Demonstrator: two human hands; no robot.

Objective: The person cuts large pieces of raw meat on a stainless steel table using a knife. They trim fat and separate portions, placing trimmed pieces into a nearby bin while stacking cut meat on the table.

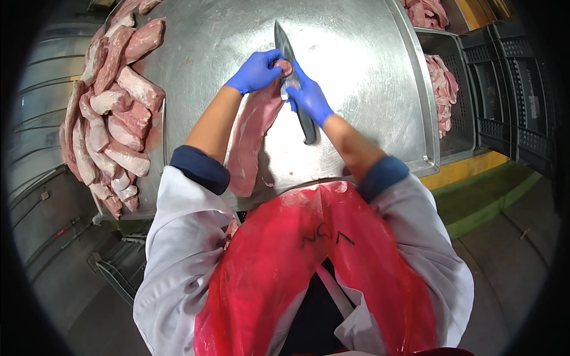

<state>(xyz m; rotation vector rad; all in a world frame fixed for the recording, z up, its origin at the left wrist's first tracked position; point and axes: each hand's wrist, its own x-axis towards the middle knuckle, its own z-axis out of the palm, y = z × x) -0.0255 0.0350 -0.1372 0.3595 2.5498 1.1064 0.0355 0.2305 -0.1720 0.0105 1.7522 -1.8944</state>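
My left hand [256, 72], in a blue glove, is closed on the far end of a long, flat strip of pink meat [252, 139]. That end is curled into a small round lump at my fingertips. The rest of the strip hangs down along the metal table toward its near edge. My right hand [311, 99], gloved in blue too, grips a knife [307, 126]. Its broad blade points away from me, right beside the lump of meat, and the dark handle sticks out below my palm. Whether the edge touches the meat is hard to see.
A heap of long meat pieces [122, 118] lies at the left side of the metal table [368, 65]. Beyond the table's raised right rim stands a dark crate [460, 127] with meat strips inside. Black perforated crates [525, 89] stand farther right. A red apron covers my front.
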